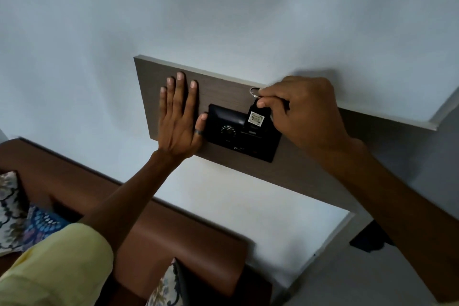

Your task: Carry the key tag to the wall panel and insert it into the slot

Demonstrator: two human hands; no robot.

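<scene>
A black key tag (255, 119) with a pale sticker and a metal ring (254, 92) stands upright at the slot on the right side of the black wall panel (223, 119). My right hand (305, 112) pinches the tag's top between thumb and fingers. The tag's lower end meets the slot; how deep it sits cannot be told. My left hand (180, 117) lies flat with fingers spread on the wooden board (223, 87), its thumb touching the panel's left edge. A round dial (228, 130) sits in the panel's middle.
The wooden board runs right along a white wall (223, 7). Below stands a brown padded headboard (173, 238), with patterned cushions (15, 211) at the lower left. A dark object (370, 238) sits under the board at the right.
</scene>
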